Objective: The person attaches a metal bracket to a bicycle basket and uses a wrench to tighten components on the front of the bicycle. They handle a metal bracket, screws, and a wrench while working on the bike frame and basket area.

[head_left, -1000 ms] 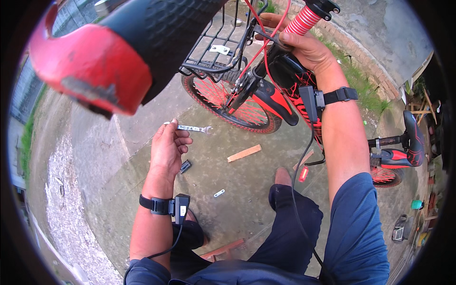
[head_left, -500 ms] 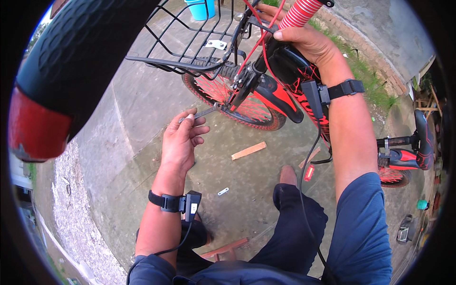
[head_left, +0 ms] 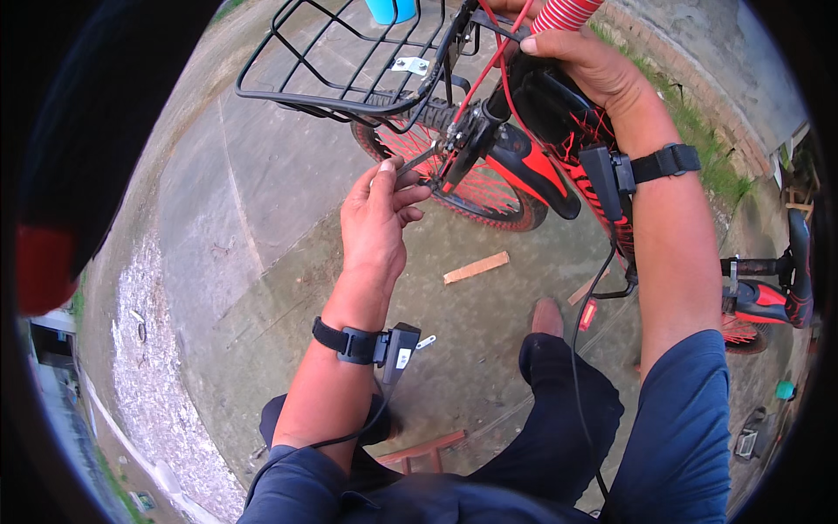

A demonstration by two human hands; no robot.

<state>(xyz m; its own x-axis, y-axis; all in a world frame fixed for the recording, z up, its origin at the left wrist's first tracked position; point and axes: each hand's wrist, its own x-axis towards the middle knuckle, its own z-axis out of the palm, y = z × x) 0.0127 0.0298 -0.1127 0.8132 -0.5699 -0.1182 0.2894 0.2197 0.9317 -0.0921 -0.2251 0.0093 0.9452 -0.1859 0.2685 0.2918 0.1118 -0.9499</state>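
My left hand (head_left: 380, 214) holds a metal wrench (head_left: 417, 162) pinched between thumb and fingers. The wrench's far end meets the bicycle's front fork (head_left: 464, 150), beside the spokes of the front wheel (head_left: 493, 194). Higher up, my right hand (head_left: 594, 65) grips the black basket bracket (head_left: 499, 28) by the steering head, its thumb near the bracket's end and its fingers partly hidden behind red cables. The black wire basket (head_left: 349, 65) is mounted at the front of the bicycle, with a small silver plate (head_left: 410, 65) on it.
A dark handlebar grip (head_left: 113, 113) looms close at the left. On the concrete lie a wooden strip (head_left: 476, 267), a small metal plate (head_left: 426, 342) and a red reflector (head_left: 588, 314). A blue bucket (head_left: 390, 10) stands beyond the basket; a reddish wooden piece (head_left: 423, 448) lies near my feet.
My left hand and the wrench have moved up toward the fork, with the wrench tilted more steeply. My right hand keeps its hold. The whole view has shifted slightly.
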